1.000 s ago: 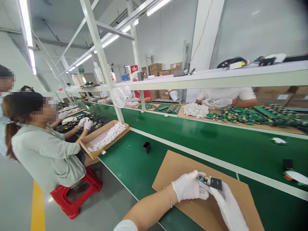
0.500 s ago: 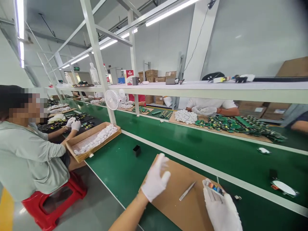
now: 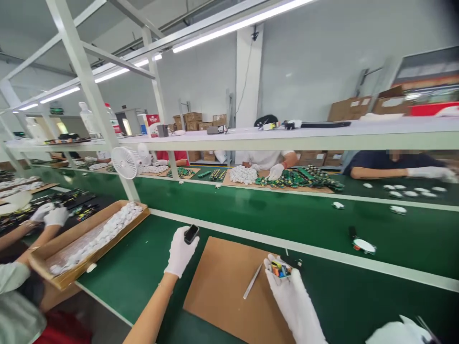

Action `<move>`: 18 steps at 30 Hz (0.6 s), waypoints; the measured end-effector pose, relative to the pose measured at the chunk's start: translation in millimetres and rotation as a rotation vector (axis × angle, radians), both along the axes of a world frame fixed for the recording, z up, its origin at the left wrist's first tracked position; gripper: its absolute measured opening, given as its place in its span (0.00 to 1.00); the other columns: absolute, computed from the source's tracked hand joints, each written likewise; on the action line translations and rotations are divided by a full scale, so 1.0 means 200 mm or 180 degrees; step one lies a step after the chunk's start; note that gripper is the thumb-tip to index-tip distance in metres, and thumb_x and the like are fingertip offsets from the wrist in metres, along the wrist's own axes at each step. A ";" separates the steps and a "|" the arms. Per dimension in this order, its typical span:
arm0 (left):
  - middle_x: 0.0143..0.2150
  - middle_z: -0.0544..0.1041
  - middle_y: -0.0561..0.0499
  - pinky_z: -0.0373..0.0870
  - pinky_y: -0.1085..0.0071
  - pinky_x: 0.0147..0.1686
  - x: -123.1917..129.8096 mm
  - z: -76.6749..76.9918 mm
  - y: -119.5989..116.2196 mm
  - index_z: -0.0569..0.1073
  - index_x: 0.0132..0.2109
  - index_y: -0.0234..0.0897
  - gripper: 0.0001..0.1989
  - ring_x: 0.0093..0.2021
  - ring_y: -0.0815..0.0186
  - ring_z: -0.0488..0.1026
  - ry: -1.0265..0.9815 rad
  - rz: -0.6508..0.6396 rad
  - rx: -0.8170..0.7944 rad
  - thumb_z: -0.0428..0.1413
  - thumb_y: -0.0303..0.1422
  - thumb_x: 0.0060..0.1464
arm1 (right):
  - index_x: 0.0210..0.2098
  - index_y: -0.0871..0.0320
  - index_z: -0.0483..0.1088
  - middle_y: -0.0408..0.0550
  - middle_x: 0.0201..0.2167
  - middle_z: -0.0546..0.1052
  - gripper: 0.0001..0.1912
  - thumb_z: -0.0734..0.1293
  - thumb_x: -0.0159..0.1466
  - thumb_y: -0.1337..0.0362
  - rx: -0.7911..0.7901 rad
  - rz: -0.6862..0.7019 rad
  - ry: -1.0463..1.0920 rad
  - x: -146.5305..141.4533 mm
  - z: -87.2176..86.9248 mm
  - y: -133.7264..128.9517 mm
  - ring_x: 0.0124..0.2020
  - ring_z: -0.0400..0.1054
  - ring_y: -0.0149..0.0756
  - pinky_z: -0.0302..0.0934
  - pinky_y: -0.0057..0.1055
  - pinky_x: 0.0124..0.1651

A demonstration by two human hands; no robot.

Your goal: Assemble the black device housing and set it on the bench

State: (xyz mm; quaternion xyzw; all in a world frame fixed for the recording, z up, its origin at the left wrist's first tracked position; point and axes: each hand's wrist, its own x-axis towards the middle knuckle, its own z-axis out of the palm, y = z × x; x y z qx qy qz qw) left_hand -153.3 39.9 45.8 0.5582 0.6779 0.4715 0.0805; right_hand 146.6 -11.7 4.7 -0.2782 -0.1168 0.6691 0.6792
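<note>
Both my hands wear white gloves. My left hand (image 3: 180, 251) is stretched out over the green belt (image 3: 251, 210) and grips a small black housing (image 3: 191, 233) between its fingertips. My right hand (image 3: 287, 286) holds a small circuit board with coloured parts (image 3: 280, 270) above the right edge of a brown cardboard sheet (image 3: 222, 286). Metal tweezers (image 3: 253, 287) lie on the cardboard just left of my right hand.
A cardboard box of white parts (image 3: 89, 234) sits at the left, with a co-worker's gloved hands (image 3: 50, 215) beyond it. Across the belt, people work at piles of green boards (image 3: 297, 177) and white parts (image 3: 243, 174). A small fan (image 3: 124, 162) is clipped to a post.
The view has swung to the right. My left hand reached forward to the belt and now holds the black housing that stood there. My right hand kept the circuit board.
</note>
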 end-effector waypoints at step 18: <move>0.57 0.69 0.43 0.67 0.55 0.56 0.64 0.42 -0.28 0.65 0.57 0.43 0.30 0.57 0.51 0.67 -0.2173 -0.4346 -0.0505 0.58 0.49 0.50 | 0.60 0.49 0.61 0.55 0.51 0.75 0.35 0.66 0.57 0.42 0.1389 -0.1467 -0.0856 -0.19 0.58 -0.24 0.53 0.69 0.52 0.65 0.53 0.51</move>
